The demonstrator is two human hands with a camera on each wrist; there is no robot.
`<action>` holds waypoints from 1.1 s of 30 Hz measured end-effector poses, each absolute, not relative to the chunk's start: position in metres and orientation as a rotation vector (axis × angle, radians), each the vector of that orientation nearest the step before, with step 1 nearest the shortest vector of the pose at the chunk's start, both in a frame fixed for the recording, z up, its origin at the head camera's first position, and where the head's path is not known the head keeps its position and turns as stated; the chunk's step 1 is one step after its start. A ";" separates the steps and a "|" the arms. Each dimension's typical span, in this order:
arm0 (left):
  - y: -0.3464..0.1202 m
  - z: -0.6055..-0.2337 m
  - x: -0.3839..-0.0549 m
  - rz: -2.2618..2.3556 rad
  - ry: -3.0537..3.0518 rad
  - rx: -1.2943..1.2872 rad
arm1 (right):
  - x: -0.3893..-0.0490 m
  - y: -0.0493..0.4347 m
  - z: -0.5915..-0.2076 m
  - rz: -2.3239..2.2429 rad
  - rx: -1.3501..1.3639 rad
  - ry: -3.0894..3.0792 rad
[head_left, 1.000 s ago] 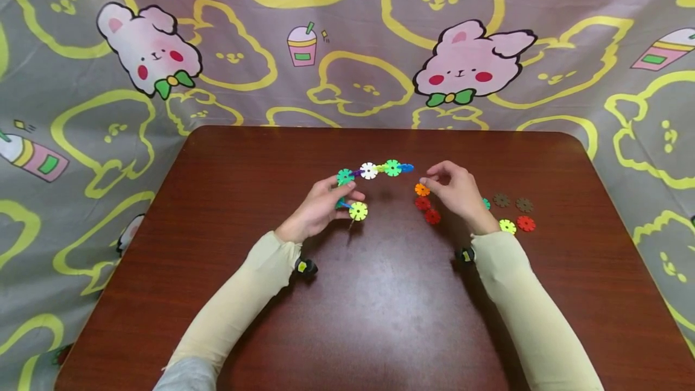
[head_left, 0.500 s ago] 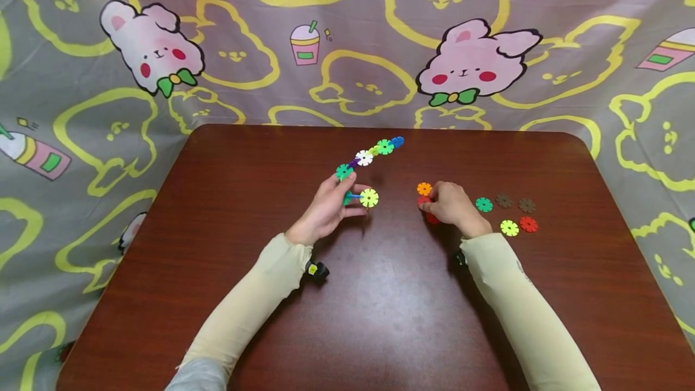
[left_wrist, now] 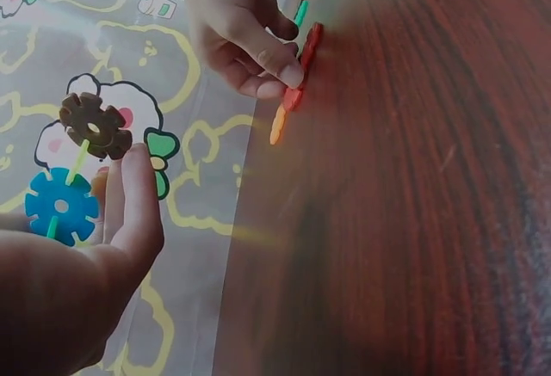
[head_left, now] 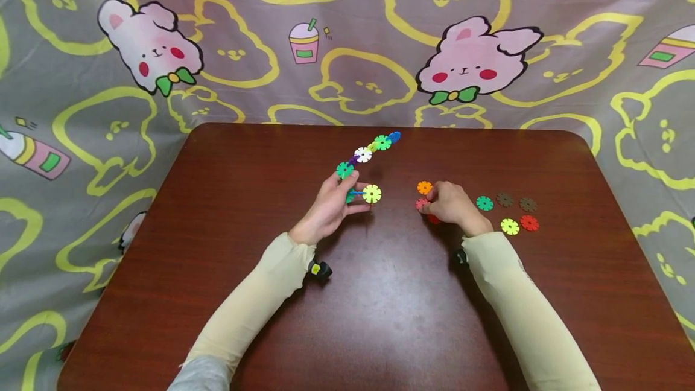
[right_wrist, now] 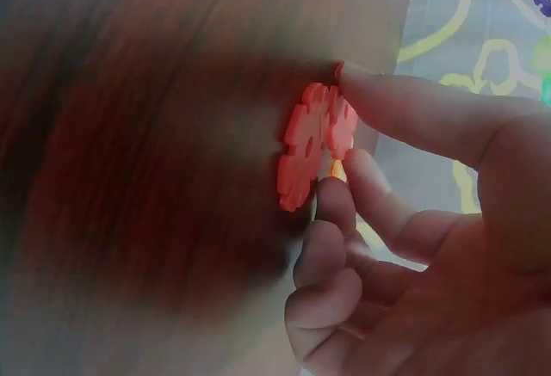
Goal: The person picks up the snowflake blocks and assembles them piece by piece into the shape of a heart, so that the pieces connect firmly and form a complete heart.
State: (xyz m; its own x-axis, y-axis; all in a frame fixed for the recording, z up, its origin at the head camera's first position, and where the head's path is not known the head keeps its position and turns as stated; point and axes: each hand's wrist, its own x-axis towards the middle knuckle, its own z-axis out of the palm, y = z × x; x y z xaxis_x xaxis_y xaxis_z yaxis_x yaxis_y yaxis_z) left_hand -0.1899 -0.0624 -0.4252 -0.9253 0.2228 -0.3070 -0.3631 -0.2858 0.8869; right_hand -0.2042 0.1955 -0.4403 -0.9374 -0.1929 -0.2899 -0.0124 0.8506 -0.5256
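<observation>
My left hand (head_left: 328, 205) holds up a curved chain of interlocking notched discs, thumb over the green disc (head_left: 344, 169). A white disc (head_left: 362, 154) and a blue disc (head_left: 395, 137) lie along its far arm; a yellow disc (head_left: 371, 193) is at the near arm. The left wrist view shows a brown disc (left_wrist: 95, 126) and a blue disc (left_wrist: 62, 206) of the chain. On the table, my right hand (head_left: 457, 205) pinches a red disc (right_wrist: 343, 126) by its edges. Beside it lie another red disc (right_wrist: 301, 157), partly hidden in the head view, and an orange disc (head_left: 424, 187).
Right of my right hand lie several loose discs: a green disc (head_left: 484, 203), two brown ones, a yellow disc (head_left: 509, 226) and a red disc (head_left: 529, 222). The brown table (head_left: 271, 155) meets a cartoon-printed cloth (head_left: 369, 29) behind.
My right hand has moved down from the orange disc to the red disc and pinches it. My left hand has shifted slightly right, and the chain's far end has swung up and away.
</observation>
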 end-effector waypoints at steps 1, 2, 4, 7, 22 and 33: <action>-0.063 -0.426 -0.190 2.262 1.599 -0.175 | -0.204 0.195 -0.440 -0.767 -0.153 2.688; -0.063 -0.426 -0.189 2.268 1.595 -0.174 | -0.204 0.195 -0.440 -0.776 -0.148 2.684; -0.063 -0.427 -0.189 2.277 1.590 -0.167 | -0.203 0.194 -0.441 -0.794 -0.150 2.686; -0.063 -0.429 -0.188 2.292 1.585 -0.141 | -0.202 0.191 -0.441 -0.826 -0.174 2.719; -0.059 -0.426 -0.193 2.446 1.539 -0.193 | -0.174 0.154 -0.422 -1.620 -0.189 2.273; -0.056 -0.423 -0.194 2.515 1.453 -0.138 | -0.162 0.132 -0.415 -1.852 -0.139 2.097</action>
